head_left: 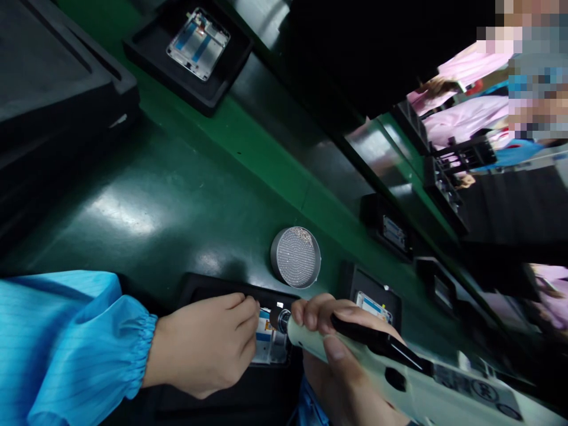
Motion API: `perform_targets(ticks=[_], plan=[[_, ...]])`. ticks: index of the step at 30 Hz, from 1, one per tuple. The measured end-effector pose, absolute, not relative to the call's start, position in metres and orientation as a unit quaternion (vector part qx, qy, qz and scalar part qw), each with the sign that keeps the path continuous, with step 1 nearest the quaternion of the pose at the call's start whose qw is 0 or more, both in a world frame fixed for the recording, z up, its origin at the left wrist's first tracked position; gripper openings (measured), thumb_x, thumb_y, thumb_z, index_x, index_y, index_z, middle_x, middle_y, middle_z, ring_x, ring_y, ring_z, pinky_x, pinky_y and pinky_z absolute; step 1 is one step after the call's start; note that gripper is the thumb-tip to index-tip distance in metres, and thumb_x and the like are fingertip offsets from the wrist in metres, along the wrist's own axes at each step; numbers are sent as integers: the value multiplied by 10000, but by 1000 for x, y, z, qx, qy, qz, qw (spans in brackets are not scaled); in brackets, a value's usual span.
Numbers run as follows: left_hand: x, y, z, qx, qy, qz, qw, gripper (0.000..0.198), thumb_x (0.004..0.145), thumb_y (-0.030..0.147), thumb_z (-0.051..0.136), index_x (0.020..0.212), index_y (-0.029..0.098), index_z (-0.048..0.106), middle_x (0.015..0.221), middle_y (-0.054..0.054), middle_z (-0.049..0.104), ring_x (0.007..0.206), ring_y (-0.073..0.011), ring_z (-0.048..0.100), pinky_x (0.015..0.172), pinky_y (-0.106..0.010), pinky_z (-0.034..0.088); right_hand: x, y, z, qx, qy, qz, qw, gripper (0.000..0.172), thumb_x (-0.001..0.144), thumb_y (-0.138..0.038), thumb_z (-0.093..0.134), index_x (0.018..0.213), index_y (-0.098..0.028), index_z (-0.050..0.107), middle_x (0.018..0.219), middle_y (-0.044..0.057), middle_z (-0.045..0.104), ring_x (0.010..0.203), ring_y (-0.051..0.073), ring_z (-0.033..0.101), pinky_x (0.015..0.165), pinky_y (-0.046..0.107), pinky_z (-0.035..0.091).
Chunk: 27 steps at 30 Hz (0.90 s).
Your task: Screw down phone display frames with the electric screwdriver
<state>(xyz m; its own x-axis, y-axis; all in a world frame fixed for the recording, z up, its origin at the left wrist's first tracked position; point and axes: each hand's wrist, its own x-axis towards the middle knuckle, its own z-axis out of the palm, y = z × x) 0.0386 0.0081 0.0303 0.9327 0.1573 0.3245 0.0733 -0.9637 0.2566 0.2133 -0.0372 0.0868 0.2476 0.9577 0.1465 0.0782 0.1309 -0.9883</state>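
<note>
My right hand (331, 349) is wrapped round a pale electric screwdriver (377, 370) with a black lever. Its tip points left, over a phone frame (270, 352) with blue strips. That frame lies in a black tray (202, 287). Close to the tip, my left hand (208, 346) has its fingers curled and pressed together at the frame's left side. What those fingertips grip, if anything, is hidden. Just beyond the tray stands a round grey dish (295, 257) with a dimpled plate and a small heap of tiny screws.
Another phone frame (199, 42) sits in a black tray (146, 44) at the top. Black bins (57, 89) stand at the upper left. More trays with frames (375, 307) line the green bench (177, 195) on the right. Co-workers in pink (470, 118) are across.
</note>
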Motion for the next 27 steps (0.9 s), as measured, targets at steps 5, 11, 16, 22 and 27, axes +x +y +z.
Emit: perform_targets(ticks=[5,11,16,22,27], plan=[[39,8,29,974,63,175,130,343,886,419,621,1007,113,717,1083,-171,729,1052,-312,635,930,-429,474,214,-39,87,-554,-474,376,572,182,842,-207,671,1009,-278,680,731,-8,537,704,144,536,633,339,499],[39,8,29,969,68,187,148,297,879,388,628,994,128,714,1089,-168,726,1064,-306,635,944,-428,475,214,-39,85,-539,-480,390,572,165,840,-155,652,969,-256,665,739,-8,534,700,141,533,621,338,494],[39,9,30,973,64,176,135,323,905,385,603,1006,97,707,1089,-180,720,1056,-315,638,928,-429,479,215,-37,82,-529,-489,390,573,174,853,-136,622,979,-249,661,758,-5,550,723,147,545,649,356,508],[39,8,32,973,94,176,119,460,888,492,618,1020,58,693,1119,-220,703,1041,-336,646,919,-429,492,212,-36,74,-512,-488,393,588,162,847,-120,622,962,-229,655,756,-5,574,731,147,572,660,346,516],[40,7,39,979,107,129,112,415,836,468,684,988,82,667,1098,-220,695,983,-330,652,838,-428,534,222,-32,77,-524,-457,379,610,173,813,-181,684,973,-246,672,767,2,616,707,159,596,664,365,519]])
